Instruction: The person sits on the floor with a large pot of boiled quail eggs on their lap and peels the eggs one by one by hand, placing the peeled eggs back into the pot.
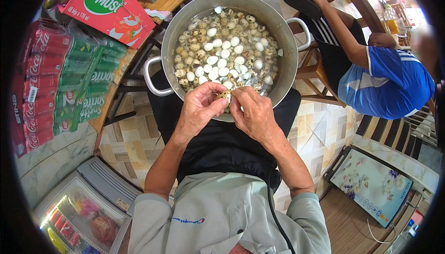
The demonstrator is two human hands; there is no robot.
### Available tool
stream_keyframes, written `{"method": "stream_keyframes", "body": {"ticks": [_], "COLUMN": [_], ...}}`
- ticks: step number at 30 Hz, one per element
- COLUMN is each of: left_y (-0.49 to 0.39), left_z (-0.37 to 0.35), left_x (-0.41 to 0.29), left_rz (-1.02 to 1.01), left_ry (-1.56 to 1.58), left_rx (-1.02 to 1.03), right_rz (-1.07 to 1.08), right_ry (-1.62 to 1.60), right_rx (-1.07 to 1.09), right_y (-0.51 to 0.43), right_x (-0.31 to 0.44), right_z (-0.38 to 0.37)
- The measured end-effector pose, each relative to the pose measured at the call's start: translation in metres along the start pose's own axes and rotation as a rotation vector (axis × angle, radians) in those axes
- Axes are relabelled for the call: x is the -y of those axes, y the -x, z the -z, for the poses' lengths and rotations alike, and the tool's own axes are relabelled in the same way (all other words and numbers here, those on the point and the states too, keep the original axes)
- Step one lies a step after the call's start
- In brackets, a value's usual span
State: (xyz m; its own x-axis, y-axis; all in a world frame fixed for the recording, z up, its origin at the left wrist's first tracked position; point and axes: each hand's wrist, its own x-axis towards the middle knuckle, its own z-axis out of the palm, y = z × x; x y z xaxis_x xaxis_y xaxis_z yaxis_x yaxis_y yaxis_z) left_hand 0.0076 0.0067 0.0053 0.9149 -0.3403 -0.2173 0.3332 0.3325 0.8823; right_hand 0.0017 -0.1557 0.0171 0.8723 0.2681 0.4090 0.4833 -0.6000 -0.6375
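Between my hands, over the near rim of a large metal pot (pixel 288 80), is a speckled quail egg (pixel 223 95). A white patch shows where some of its shell is off. The thumb and fingers of my left hand (pixel 201 106) grip the egg. My right hand (pixel 253 111) has its thumb and fingertips pinched at the egg's right side; whether they hold a bit of shell is hidden. In the pot, many speckled quail eggs (pixel 194 47) lie in cloudy water. Peeled white eggs (pixel 225 53) are heaped in the middle, with loose shell pieces (pixel 247 76) beside them.
Packs of drink cans (pixel 41 87) and a red carton (pixel 111 10) stand on a wooden table at left. A glass-fronted fridge (pixel 90 215) is at lower left. At right, a person in a blue shirt (pixel 389 80) sits on a wooden chair (pixel 313 71), near the pot's handle.
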Motion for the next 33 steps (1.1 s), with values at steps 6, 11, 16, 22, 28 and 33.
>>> {"method": "stream_keyframes", "body": {"ticks": [6,11,16,22,28,33], "left_y": [0.0009,0.002,0.0026,0.0007,0.0025,0.0021], "left_z": [0.0011,0.0023,0.0059,0.0023,0.0026,-0.0003], "left_x": [-0.001,-0.001,-0.003,0.0005,-0.0006,0.0026], "left_rz": [0.031,0.053,0.141,0.054,0.102,0.089], "left_ry": [-0.017,0.0,0.187,0.17,0.377,0.254], "left_rx": [-0.025,0.0,0.031,0.072,0.049,-0.023], "right_rz": [-0.009,-0.057,-0.122,-0.169,-0.261,-0.125], "right_ry": [-0.048,-0.107,-0.175,-0.182,-0.113,-0.165], "right_rx": [-0.025,-0.014,-0.05,-0.056,-0.076,-0.141], "right_y": [-0.0007,-0.0012,-0.0035,0.001,0.002,-0.0003], "right_x": [0.0008,0.0011,0.0015,0.0033,-0.0054,0.0002], "right_z": [-0.0011,-0.0016,0.0006,0.0021,-0.0016,0.0016]}}
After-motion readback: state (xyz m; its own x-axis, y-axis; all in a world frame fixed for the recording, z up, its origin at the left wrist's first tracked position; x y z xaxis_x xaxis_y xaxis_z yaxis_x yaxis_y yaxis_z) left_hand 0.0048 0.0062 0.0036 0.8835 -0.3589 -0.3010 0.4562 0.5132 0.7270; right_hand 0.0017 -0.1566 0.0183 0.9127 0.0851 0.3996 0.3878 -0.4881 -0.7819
